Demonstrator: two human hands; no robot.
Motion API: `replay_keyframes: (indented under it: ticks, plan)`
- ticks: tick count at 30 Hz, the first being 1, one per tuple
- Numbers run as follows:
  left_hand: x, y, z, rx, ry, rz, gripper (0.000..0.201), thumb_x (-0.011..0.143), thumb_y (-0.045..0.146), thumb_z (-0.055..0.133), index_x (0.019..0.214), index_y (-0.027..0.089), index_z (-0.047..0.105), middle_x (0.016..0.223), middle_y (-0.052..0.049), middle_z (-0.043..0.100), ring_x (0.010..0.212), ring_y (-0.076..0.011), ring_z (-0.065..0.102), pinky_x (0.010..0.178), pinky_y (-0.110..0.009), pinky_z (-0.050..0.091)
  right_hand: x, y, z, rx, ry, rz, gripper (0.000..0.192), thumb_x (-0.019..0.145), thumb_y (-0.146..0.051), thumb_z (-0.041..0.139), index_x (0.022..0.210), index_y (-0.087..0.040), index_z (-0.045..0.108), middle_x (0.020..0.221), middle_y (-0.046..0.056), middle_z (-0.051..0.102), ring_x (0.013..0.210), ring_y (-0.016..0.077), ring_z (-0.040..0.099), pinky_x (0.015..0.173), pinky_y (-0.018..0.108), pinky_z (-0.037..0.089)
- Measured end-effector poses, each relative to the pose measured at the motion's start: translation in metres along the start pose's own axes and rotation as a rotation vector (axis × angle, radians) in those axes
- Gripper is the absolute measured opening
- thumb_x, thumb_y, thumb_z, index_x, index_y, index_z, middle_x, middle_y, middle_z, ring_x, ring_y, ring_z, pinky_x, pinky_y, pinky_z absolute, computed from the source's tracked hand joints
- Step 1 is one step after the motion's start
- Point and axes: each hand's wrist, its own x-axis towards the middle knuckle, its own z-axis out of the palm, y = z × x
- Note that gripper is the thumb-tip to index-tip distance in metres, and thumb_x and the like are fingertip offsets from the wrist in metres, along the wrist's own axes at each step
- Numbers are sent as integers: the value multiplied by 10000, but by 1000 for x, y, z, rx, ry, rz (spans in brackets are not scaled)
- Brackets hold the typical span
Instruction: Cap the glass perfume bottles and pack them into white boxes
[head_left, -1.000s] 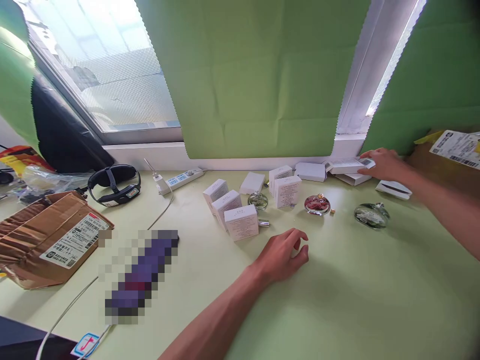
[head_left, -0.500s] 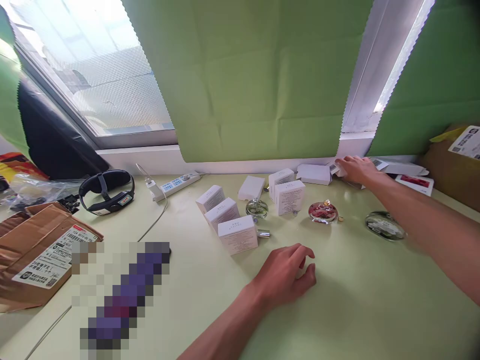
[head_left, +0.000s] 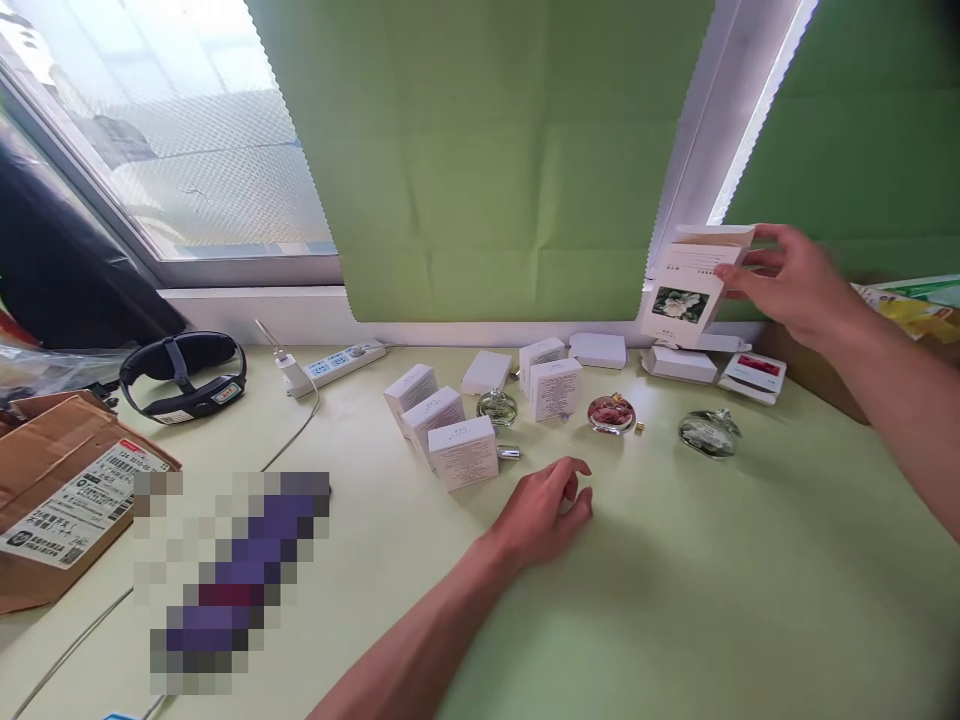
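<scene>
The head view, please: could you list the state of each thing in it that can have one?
right hand: raised, holding the flower box.
flower box: lifted off the table, upright, flap at the top.
left hand: resting on the table, fingers curled, holding nothing.
white boxes: closed, standing in a group.
pink bottle: on the table, untouched.
clear bottle: on the table, untouched.
power strip: on the table, one plug in.

White flower-printed box point(head_left: 688, 285) now off the far stack, aloft in right hand point(head_left: 795, 285) grip.
</scene>
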Motion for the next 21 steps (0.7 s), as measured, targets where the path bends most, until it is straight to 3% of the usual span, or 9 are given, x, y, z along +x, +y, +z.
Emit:
replay_keyframes:
  ticks: [4, 7, 10, 13, 16, 21]
  plan:
    - [1, 1, -2, -129, 54, -39, 230, 956, 324, 454, 1133, 203, 538, 765, 26, 546, 661, -116, 464, 623, -230, 370, -48, -11, -23, 642, -84, 146, 501, 897, -191, 676, 1369, -222, 513, 1121, 101, 699, 870, 152, 693, 741, 328, 592]
    - [2, 2, -5, -325, 128, -74, 318, 979, 439, 437, 1169, 197, 516, 830, 6, 556, 696, -120, 494, 649, -240, 406, -105, -15, -13, 866, -198, 281, 518, 837, -254, 748, 1317, -332, 570, 1070, 36, 704, 835, 164, 687, 681, 312, 614]
    - [3, 3, -5, -546, 125, -116, 437, 981, 549, 376, 1213, 200, 500, 906, -15, 591, 662, -114, 534, 647, -257, 442, -167, -16, 19, 992, -303, 380, 587, 799, -344, 784, 1329, -408, 541, 1032, -1, 691, 931, 201, 674, 690, 314, 640]
    - [4, 4, -3, -682, 91, -187, 489, 933, 609, 457, 1196, 198, 480, 885, -14, 627, 599, -109, 553, 607, -260, 457, -211, -15, 51, 1097, -314, 439, 591, 799, -374, 776, 1317, -441, 500, 1132, -26, 665, 1071, 215, 642, 794, 384, 653]
    - [7, 1, -1, -736, 130, -266, 494, 881, 588, 584, 1176, 214, 453, 893, -12, 653, 636, -121, 586, 569, -238, 458, -232, -12, 66, 1152, -382, 446, 591, 804, -361, 775, 1311, -440, 480, 1275, -38, 626, 1139, 221, 622, 866, 452, 638]
    - [10, -8, -3, -716, 238, -332, 419, 882, 515, 631, 1162, 221, 527, 1006, -26, 668, 876, -158, 629, 703, -234, 496, -242, -4, 64, 1070, -684, 420, 577, 843, -402, 743, 1363, -364, 497, 1389, 39, 596, 1142, 271, 628, 891, 474, 621]
